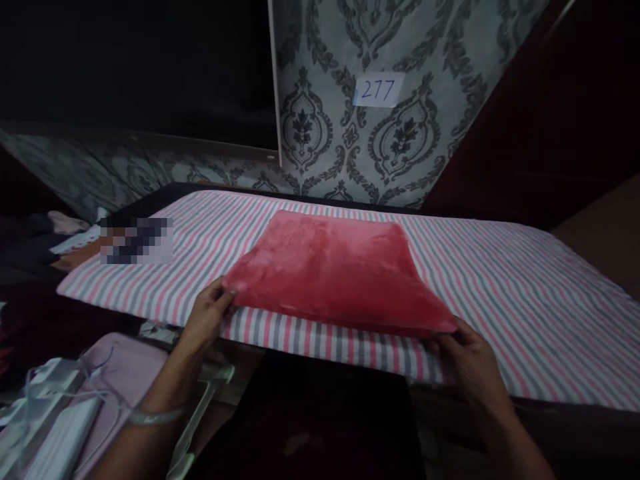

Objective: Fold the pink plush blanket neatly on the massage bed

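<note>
A red, velvety cushion cover (340, 267) lies fairly flat on a pink, grey and white striped cloth (500, 287). Its near edge is slightly raised toward me. My left hand (209, 312) pinches the near left corner between thumb and fingers, and a bracelet circles that wrist. At the near right corner, my right hand (470, 353) is closed on the fabric, its fingers partly hidden under the edge. Whether anything is inside the cover, I cannot tell.
Behind the table hangs a large dark screen (140, 73) on patterned wallpaper, with a paper label reading 277 (379, 89) beside it. A pixelated patch covers something at the table's left end. Lower left are a pink surface (125, 363), cables and a white power strip (65, 437).
</note>
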Tool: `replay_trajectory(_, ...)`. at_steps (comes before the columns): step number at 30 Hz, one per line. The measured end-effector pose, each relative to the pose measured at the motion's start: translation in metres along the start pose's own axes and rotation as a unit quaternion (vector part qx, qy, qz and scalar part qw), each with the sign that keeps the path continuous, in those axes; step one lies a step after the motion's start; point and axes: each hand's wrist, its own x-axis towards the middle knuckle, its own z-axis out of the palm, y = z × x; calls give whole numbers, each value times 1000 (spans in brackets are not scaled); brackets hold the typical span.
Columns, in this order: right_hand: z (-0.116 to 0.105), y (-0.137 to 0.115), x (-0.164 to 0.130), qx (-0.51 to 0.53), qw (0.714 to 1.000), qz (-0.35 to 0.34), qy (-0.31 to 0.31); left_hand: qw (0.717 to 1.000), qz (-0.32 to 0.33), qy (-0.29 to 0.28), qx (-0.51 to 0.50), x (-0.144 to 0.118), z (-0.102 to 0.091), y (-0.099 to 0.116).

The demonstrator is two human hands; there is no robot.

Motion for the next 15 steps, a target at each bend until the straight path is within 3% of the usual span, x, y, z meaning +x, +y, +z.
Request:
replay_trajectory(5,-17,8,2,-59,997,-3,-45,995,-8,-67,67,-8,-9,12)
replay_trajectory(10,-17,4,1,-27,991,-10,-130,985,-32,-160,63,-15,-17,26)
replay_trajectory(15,0,3,1,-47,996,-17,-69,988,-29,-93,124,-6,-6,13)
